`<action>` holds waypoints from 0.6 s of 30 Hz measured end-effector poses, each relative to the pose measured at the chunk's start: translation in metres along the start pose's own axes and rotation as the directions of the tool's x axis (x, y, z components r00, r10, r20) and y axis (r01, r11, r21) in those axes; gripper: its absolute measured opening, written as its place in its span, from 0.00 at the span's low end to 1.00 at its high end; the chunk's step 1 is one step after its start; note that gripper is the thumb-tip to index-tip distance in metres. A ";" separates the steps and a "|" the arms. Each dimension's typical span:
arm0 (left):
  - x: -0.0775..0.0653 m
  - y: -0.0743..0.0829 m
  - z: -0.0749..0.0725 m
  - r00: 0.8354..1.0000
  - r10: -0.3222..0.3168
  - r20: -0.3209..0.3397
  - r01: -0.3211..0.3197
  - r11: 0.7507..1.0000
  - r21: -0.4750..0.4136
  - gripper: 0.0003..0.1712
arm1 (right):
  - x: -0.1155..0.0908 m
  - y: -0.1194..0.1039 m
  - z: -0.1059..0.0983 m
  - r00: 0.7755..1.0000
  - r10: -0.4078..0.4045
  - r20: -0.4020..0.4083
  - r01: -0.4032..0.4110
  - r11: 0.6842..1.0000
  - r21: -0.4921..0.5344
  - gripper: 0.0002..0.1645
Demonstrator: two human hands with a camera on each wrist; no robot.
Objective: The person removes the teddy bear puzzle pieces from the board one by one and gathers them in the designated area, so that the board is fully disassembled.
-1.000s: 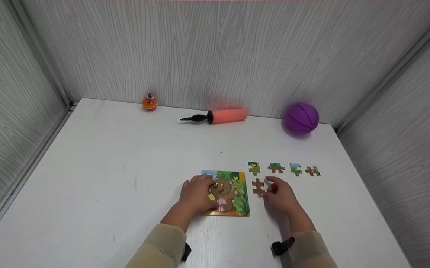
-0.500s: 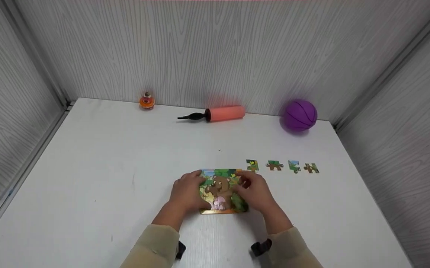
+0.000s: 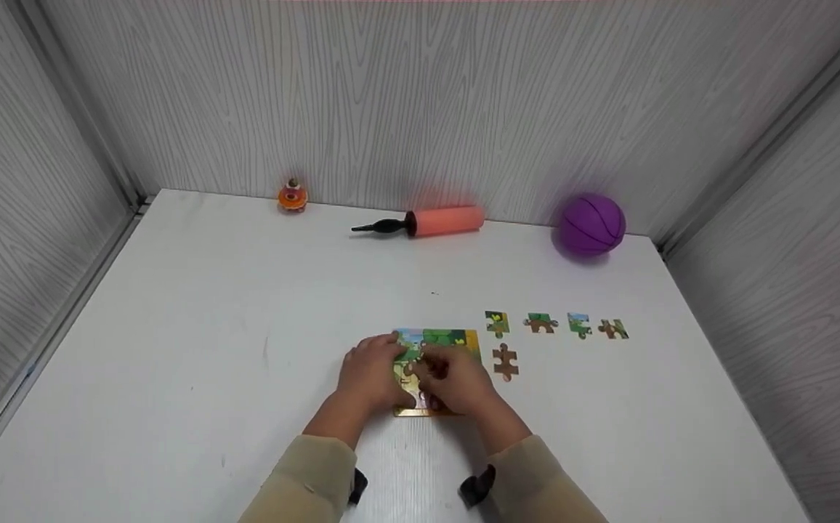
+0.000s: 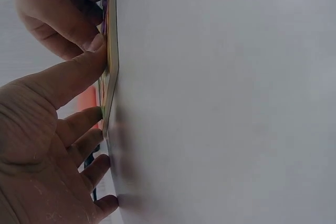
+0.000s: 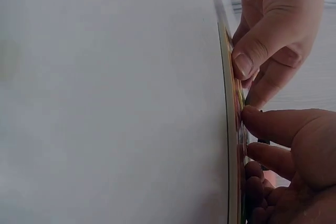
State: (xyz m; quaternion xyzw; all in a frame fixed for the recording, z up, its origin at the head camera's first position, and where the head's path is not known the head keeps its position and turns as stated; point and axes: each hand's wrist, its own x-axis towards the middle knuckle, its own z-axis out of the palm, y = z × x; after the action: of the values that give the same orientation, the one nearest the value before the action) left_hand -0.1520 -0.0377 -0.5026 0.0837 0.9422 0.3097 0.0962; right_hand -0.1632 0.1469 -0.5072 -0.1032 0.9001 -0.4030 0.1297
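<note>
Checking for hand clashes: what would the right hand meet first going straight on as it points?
The right hand would likely meet the left hand, whose fingers lie at the far left corner of the puzzle, though depth is unclear.

The glossy puzzle board (image 3: 443, 335) and loose pieces (image 3: 505, 362) look like printed card on a smooth table (image 3: 187, 312), with a smooth plastic-looking pump (image 3: 447, 221) along its far edge and a matt rubbery ball (image 3: 591, 225) near its far right corner, the sleeves (image 3: 313, 468) matt cloth, the walls (image 3: 391, 94) wood-grained.
</note>
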 end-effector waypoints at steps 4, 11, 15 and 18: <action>-0.001 0.000 0.000 1.000 0.008 -0.007 -0.008 1.000 -0.005 0.50 | 0.002 -0.002 0.002 1.000 0.007 -0.021 -0.007 1.000 -0.024 0.19; 0.001 -0.003 0.001 1.000 0.011 -0.003 -0.011 1.000 -0.014 0.52 | -0.002 -0.003 0.006 0.995 0.063 -0.074 -0.060 0.997 0.043 0.22; 0.001 -0.004 0.001 1.000 0.008 -0.002 -0.008 1.000 -0.004 0.54 | -0.007 -0.003 0.009 0.991 0.086 -0.105 -0.074 0.991 0.112 0.22; 0.001 -0.005 0.002 1.000 0.008 0.003 -0.007 1.000 -0.011 0.54 | -0.010 -0.003 0.012 0.988 0.086 -0.132 -0.068 0.988 0.136 0.21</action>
State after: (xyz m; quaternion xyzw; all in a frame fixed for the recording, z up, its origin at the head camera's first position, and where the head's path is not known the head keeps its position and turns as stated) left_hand -0.1529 -0.0401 -0.5076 0.0871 0.9401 0.3151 0.0968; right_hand -0.1491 0.1395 -0.5116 -0.0314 0.8817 -0.4621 0.0896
